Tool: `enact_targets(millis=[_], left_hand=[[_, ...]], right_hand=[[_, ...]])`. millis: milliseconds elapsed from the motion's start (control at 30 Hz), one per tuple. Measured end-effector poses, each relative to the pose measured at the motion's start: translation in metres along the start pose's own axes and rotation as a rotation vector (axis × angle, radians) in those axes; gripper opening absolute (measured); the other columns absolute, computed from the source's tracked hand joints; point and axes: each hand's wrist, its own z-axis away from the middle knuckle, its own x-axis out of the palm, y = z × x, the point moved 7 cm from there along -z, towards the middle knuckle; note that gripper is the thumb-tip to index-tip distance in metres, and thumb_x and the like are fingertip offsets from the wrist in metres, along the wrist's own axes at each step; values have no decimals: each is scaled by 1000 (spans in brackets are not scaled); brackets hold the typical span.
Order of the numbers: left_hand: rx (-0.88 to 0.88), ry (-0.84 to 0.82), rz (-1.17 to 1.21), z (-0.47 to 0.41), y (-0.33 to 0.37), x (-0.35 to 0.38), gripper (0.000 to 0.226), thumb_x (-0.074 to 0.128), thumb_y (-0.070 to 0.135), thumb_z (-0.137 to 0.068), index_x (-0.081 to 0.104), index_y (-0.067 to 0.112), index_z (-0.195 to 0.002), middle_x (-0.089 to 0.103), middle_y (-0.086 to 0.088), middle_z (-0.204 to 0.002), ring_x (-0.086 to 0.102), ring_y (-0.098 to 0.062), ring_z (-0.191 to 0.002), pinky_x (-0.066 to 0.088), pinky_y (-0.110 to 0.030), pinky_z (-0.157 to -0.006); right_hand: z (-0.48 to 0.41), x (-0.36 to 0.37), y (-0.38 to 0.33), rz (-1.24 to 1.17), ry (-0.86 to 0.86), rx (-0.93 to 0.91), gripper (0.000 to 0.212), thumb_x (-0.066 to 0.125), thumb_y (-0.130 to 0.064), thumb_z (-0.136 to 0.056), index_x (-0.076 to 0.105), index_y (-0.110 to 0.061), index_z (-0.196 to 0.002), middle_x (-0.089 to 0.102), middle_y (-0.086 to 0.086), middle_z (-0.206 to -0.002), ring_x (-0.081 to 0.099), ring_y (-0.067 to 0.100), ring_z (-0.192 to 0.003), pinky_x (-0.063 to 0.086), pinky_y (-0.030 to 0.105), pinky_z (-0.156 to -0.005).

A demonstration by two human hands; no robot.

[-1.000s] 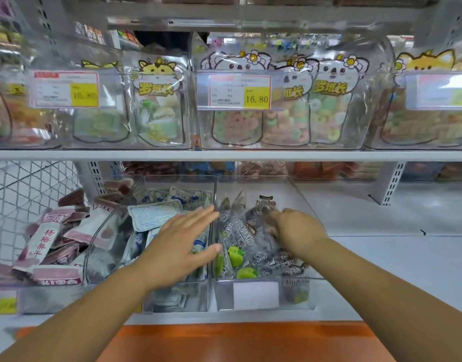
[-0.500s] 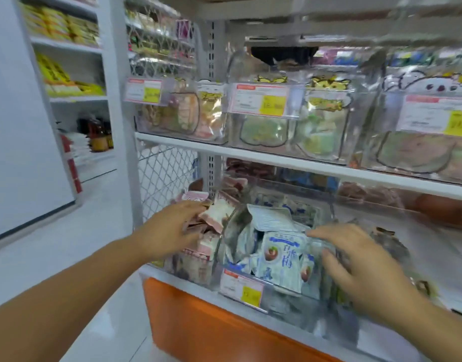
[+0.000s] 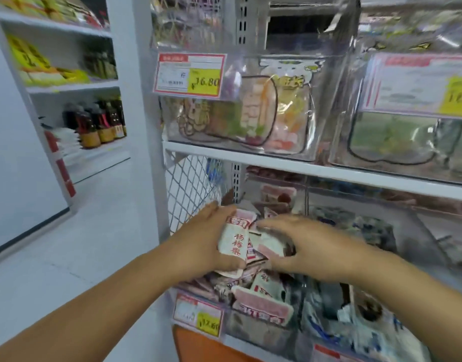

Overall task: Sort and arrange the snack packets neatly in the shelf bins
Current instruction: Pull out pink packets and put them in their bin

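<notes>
A clear bin (image 3: 253, 333) at the left end of the lower shelf holds a heap of pink-and-white snack packets (image 3: 264, 304). My left hand (image 3: 201, 244) grips an upright white packet with red writing (image 3: 234, 240) above the heap, thumb under it and fingers round its left side. My right hand (image 3: 308, 246) reaches in from the right, its fingers spread over more pink packets (image 3: 270, 246) at the top of the pile, touching them. The neighbouring bin to the right holds blue-and-white packets (image 3: 360, 327).
A wire mesh panel (image 3: 190, 189) closes the shelf's left end. Above, clear bins of gummy sweets (image 3: 251, 118) carry price tags (image 3: 189, 74). A yellow price tag (image 3: 198, 316) hangs on the front of the pink-packet bin. An aisle floor and a shelf with dark bottles (image 3: 96, 124) lie to the left.
My view swung left from the middle bins to the leftmost one. Both hands moved onto the pink-packet heap, and my left hand took hold of a white packet.
</notes>
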Motion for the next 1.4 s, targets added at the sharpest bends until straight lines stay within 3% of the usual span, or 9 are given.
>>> enact_targets(millis=[200, 400, 500, 567, 700, 867, 1000, 1167, 1400], left_hand=[[101, 117, 398, 4, -6, -9, 113, 88, 29, -67, 13, 44, -150, 29, 11, -140, 50, -2, -109, 46, -19, -91], [121, 136, 753, 25, -14, -13, 105, 84, 9, -71, 21, 49, -145, 60, 28, -107, 61, 13, -88, 53, -14, -65], [114, 81, 945, 27, -14, -12, 76, 79, 4, -76, 44, 35, -136, 72, 10, -107, 70, -10, -93, 57, -31, -72], [102, 86, 966, 29, -13, -20, 53, 74, 5, -81, 55, 26, -126, 73, 4, -104, 71, -16, -91, 58, -35, -70], [81, 134, 885, 40, -10, -28, 30, 73, 10, -84, 66, 23, -111, 74, 5, -98, 71, -13, -87, 58, -32, -72], [19, 171, 916, 51, -24, -31, 28, 72, 12, -83, 66, 21, -109, 75, 4, -99, 72, -14, -91, 58, -34, -76], [36, 165, 932, 56, -31, -33, 32, 73, 11, -81, 65, 16, -111, 75, 0, -100, 71, -18, -93, 58, -36, -78], [101, 112, 914, 56, -19, -31, 30, 74, 11, -81, 64, 18, -108, 74, 1, -100, 71, -17, -92, 56, -34, -75], [248, 4, 537, 46, 36, 23, 30, 78, 15, -79, 51, 28, -80, 63, 3, -78, 62, -8, -71, 47, -22, -59]], right_hand=[[-1, 9, -9, -217, 83, 160, 75, 62, -52, -86, 23, -40, -148, 44, -13, -144, 39, 6, -130, 33, 20, -102], [7, -4, -25, -926, 387, 363, 82, 78, -16, -79, 30, -23, -145, 71, 6, -98, 66, -3, -70, 47, 8, -56], [4, 1, -32, -1033, 409, 363, 53, 78, -15, -78, 54, -18, -126, 68, 19, -101, 70, 18, -82, 59, 31, -74], [2, 7, -35, -951, 407, 318, 31, 80, -22, -77, 65, -24, -105, 71, 14, -98, 69, 29, -89, 56, 47, -83], [8, 1, -44, -719, 328, 152, 28, 74, -36, -81, 59, -34, -104, 70, -4, -91, 68, 14, -83, 55, 28, -72], [24, 20, -37, -92, -220, 124, 30, 66, -54, -81, 63, -34, -103, 65, -15, -85, 59, 4, -78, 50, 27, -73], [21, 27, -37, 277, -101, 51, 32, 53, -44, -93, 59, -16, -78, 53, 0, -66, 49, 18, -64, 37, 34, -61], [14, 12, -27, 326, 72, 91, 30, 51, -39, -95, 53, -20, -72, 57, -1, -71, 53, 21, -74, 23, 27, -66], [17, -4, -6, -24, 78, 180, 11, 62, -26, -92, 68, -21, -85, 68, -4, -83, 61, 16, -80, 50, 34, -73]])
